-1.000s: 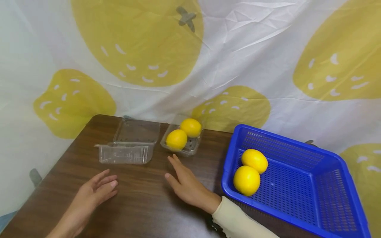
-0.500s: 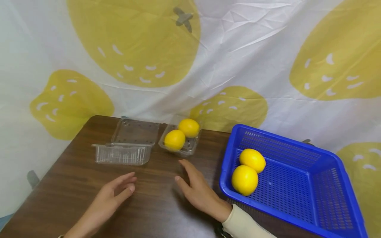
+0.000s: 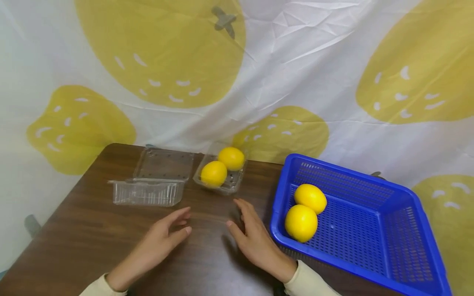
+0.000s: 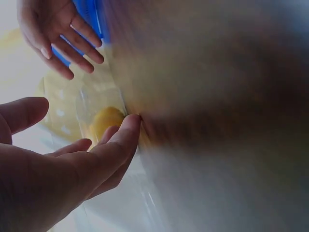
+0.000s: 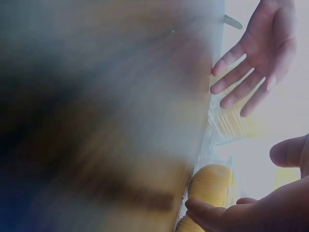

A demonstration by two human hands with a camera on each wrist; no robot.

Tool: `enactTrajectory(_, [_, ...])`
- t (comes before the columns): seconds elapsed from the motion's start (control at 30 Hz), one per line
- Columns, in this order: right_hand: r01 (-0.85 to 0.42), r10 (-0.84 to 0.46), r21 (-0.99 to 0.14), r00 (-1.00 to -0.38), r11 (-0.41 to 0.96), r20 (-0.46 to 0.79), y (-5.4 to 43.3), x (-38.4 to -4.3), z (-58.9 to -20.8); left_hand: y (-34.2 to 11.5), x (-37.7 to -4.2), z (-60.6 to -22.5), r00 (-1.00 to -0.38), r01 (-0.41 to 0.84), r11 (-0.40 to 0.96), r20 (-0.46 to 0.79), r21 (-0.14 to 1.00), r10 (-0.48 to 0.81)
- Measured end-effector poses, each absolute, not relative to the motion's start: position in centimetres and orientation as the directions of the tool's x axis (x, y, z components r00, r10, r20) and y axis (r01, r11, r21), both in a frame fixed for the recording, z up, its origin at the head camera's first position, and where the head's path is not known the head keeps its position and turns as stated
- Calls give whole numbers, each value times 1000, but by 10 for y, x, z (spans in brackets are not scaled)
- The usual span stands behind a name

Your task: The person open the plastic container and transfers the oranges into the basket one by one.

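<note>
Both hands hover over the brown table, palms turned toward each other, with nothing held. My left hand (image 3: 159, 240) is nearest the clear plastic clamshell box (image 3: 148, 193), which lies with its lid (image 3: 164, 164) folded back. Fingers loosely bent, my right hand (image 3: 257, 240) sits between the table's middle and the blue basket (image 3: 385, 287). Beyond it, a second clear plastic container (image 3: 231, 187) holds two yellow lemons, a front lemon (image 3: 213, 174) and a back lemon (image 3: 231, 158). In the right wrist view, my left hand (image 5: 263, 53) shows spread fingers.
Inside the blue basket, against its left side, rest an upper lemon (image 3: 311, 198) and a lower lemon (image 3: 301, 223). A white cloth (image 3: 266, 49) printed with yellow fruit hangs right behind the wooden table (image 3: 85, 230).
My left hand has moved right, toward the other hand. My right hand has drifted slightly right and away from the container with lemons. The view has shifted a little; the objects stay put.
</note>
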State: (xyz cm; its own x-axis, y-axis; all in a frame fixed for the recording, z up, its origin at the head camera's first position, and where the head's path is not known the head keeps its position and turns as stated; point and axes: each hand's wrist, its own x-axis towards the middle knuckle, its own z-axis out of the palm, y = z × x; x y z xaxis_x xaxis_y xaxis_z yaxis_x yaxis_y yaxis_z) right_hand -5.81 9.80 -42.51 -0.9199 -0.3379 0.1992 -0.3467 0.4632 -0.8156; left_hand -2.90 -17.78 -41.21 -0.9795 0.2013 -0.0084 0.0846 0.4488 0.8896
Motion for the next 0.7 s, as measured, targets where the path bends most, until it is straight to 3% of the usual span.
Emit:
enactTrajectory(0.4, [-336,-263,-866,-932,370,249,96,-67,-429,-144,-49,-403,-980,81,431,-8,899,201])
enactTrajectory(0.7, [-234,-210,-912,-963,338,169,90,-78,-428,-128,-64,-402,-989,50,436,-17,899,148])
